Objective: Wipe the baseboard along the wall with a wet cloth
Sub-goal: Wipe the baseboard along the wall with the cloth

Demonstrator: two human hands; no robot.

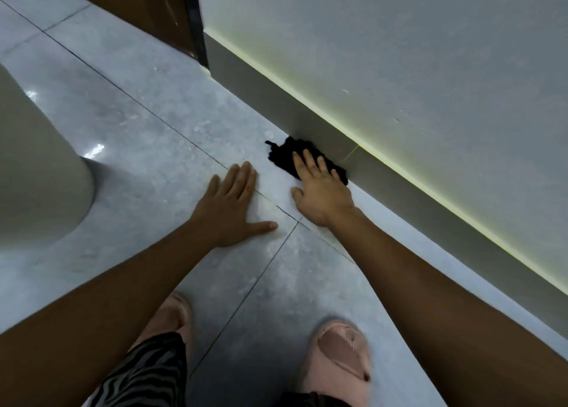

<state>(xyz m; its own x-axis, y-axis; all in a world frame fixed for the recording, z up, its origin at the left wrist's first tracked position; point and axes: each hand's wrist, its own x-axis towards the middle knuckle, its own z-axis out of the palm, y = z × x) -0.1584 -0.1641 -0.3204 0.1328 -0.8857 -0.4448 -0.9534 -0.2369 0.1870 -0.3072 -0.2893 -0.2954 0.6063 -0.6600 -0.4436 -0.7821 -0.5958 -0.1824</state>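
Left hand [233,205] flat, fingers spread (thumb out). Right hand [319,188] flat, palm down, fingers extended, arm straight.

The cloth [292,156] lies on the floor [147,148] against the foot of the baseboard [399,188], under the fingers of the right hand [322,191]. The left hand [233,206] rests flat on the floor just left of it. Two slippers [338,357] stand nearer the camera.
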